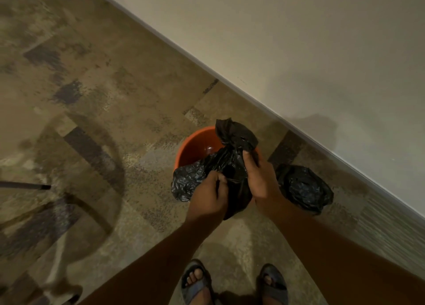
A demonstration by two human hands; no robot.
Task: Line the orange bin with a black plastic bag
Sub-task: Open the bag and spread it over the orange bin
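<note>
An orange bin [194, 145] stands on the carpet close to the wall, and the part of its inside that I can see is bare. Above its near side I hold a crumpled black plastic bag [232, 148] in both hands. My left hand [210, 193] pinches the bag's lower left part. My right hand [258, 179] grips its bunched middle, with a fold sticking up above the thumb. The bag and my hands hide the bin's near rim.
A second black bag bundle [303, 187] lies on the floor to the right of the bin, near the wall [299, 51]. A glass table top with a dark rod [25, 185] and white legs is at the left. My sandalled feet [232, 281] stand below the bin.
</note>
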